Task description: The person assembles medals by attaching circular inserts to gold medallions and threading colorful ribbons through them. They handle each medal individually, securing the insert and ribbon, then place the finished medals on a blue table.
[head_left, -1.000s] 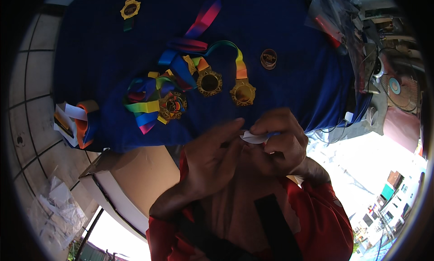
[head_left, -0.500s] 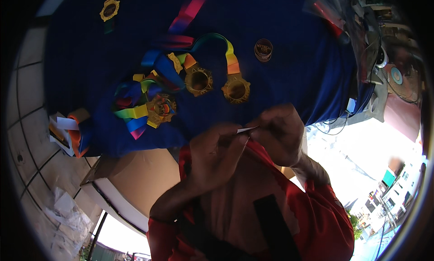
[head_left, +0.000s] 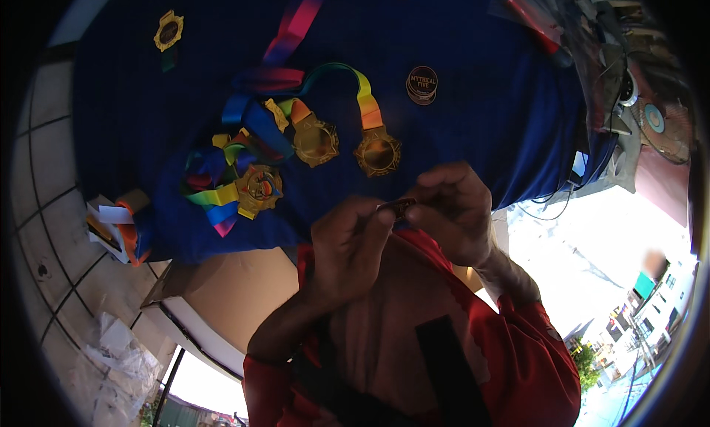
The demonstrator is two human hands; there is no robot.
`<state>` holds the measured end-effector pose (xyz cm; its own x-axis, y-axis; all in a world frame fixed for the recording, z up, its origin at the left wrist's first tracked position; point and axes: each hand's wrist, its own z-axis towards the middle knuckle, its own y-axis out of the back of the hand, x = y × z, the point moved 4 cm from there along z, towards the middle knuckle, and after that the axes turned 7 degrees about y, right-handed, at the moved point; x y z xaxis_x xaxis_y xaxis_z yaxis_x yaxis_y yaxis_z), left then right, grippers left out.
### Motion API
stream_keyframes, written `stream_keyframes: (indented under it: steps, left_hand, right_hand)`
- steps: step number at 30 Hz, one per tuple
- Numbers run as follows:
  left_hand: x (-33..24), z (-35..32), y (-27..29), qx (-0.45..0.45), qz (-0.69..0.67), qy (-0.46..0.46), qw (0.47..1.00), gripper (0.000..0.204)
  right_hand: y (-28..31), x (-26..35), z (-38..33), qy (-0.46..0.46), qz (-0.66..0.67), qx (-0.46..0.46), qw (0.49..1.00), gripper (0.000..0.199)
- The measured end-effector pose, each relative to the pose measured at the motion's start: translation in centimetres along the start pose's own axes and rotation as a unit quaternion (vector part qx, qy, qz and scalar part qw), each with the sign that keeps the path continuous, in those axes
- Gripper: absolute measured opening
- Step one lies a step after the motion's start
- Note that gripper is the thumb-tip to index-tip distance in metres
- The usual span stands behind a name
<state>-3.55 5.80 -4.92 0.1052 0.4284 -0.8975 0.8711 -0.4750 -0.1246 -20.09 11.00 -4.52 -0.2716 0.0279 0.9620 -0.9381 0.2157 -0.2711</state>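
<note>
My left hand [head_left: 347, 246] and my right hand [head_left: 452, 212] are raised close to my chest, fingertips meeting on a small dark round disc [head_left: 399, 205] pinched between them. Beyond the hands a blue cloth [head_left: 473, 123] covers a table. On it lie three gold medals [head_left: 316, 140] [head_left: 378, 152] [head_left: 258, 189] with rainbow ribbons [head_left: 244, 123] tangled together. A small stack of dark round stickers [head_left: 422, 84] sits to the right of the medals. A single gold medal [head_left: 168, 31] lies at the far left corner.
A small box with orange ribbon [head_left: 111, 223] sits at the cloth's left edge. A brown cardboard box [head_left: 237, 294] stands below the table. Clear plastic bags [head_left: 118, 353] lie on the tiled floor. Clutter and a fan [head_left: 658, 123] fill the right side.
The pale piece my fingers held a second ago is gone; a thin dark disc is now pinched edge-on between both hands. The view shifted slightly, hands staying near my chest.
</note>
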Motion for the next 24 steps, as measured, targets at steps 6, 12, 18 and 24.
stream_keyframes:
  steps: [6,12,18,24]
  left_hand:
    - [-0.5,0.6,0.2,-0.009,0.064,-0.061,0.996,0.015]
    - [-2.1,0.7,0.9,0.016,0.14,-0.208,0.968,0.02]
    - [-5.2,-0.3,1.4,0.055,0.267,-0.452,0.849,0.03]
    - [-4.4,0.8,1.2,0.027,0.296,-0.361,0.884,0.023]
  right_hand:
    - [0.6,0.4,0.0,0.009,-0.112,-0.011,0.994,0.032]
    - [-0.3,1.5,0.8,0.128,-0.106,0.028,0.986,0.038]
    - [-0.8,3.7,0.6,0.231,-0.106,0.057,0.965,0.022]
    - [0.0,3.2,1.4,0.208,-0.205,0.076,0.953,0.019]
